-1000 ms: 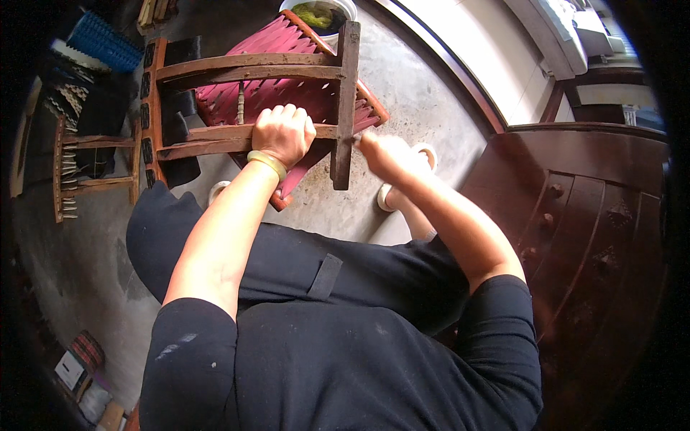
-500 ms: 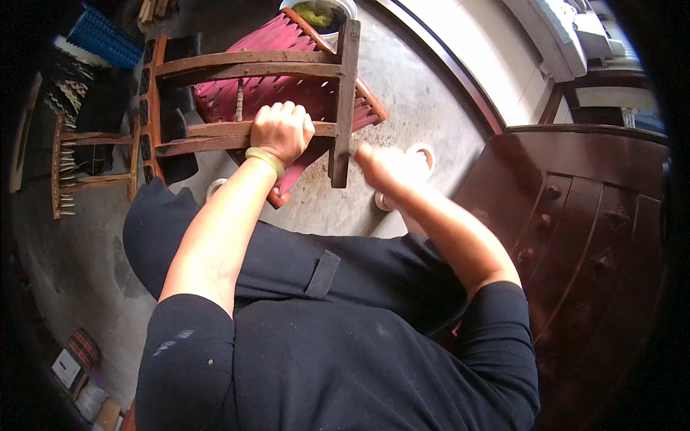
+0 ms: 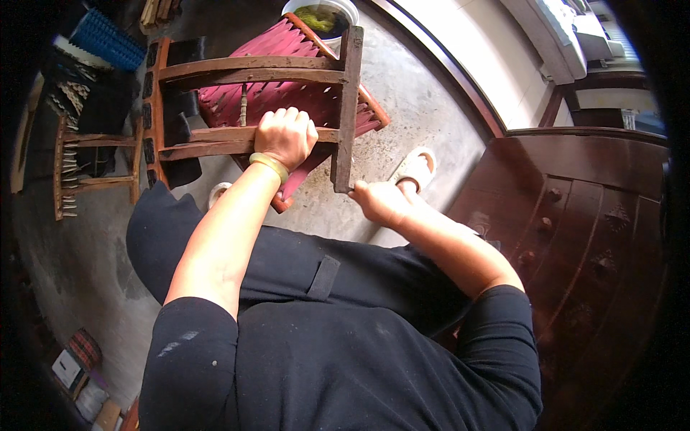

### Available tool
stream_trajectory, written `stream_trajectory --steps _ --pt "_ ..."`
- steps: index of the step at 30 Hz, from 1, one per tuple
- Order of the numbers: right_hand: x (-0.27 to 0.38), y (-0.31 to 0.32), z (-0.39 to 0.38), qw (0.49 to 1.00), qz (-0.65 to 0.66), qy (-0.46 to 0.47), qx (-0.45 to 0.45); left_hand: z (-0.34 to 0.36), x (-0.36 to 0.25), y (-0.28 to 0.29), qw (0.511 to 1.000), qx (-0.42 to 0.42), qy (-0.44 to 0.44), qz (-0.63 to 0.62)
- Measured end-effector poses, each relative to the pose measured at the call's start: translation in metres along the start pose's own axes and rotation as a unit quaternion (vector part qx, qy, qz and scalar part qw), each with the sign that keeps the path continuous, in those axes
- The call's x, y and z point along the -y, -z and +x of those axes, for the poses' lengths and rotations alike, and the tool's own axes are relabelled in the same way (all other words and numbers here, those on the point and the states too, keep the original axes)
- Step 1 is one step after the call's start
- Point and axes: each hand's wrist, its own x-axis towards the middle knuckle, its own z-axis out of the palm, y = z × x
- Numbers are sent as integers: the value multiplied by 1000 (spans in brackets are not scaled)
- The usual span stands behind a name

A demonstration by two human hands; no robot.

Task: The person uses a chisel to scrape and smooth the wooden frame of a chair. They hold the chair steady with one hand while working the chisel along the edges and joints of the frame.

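A wooden stool frame point(image 3: 348, 108) is tipped on its side in front of me, its dark crosspiece on the right and a side wound with black straps point(image 3: 151, 111) on the left. My left hand point(image 3: 287, 138) is closed around the nearer pair of its slats. At the crosspiece's lower end, my right hand point(image 3: 381, 202) is closed with the fingertips pinched together; whatever they hold is too small to name. Behind the frame stands a seat woven with pinkish-red straps point(image 3: 277, 44), partly covered by the slats.
A white bucket point(image 3: 352, 13) with something green inside stands at the back. Another small wooden frame point(image 3: 100, 142) is on the left, below a blue ridged thing point(image 3: 108, 37). A dark brown wooden panel point(image 3: 568, 244) fills the right. My sandalled foot point(image 3: 415, 169) rests on the concrete floor.
My right hand has dropped from beside the crosspiece to its lower end. The left hand keeps its grip on the slats. The whole view has shifted slightly.
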Motion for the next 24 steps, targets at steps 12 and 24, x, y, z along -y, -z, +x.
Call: stream_trajectory --steps 12,24 --pt "1 43 27 992 -34 -20 -122 1 0 -3 1000 -14 -1 -13" --pt "7 44 21 992 -28 -6 -120 1 -1 -1 1000 -15 -2 -8"
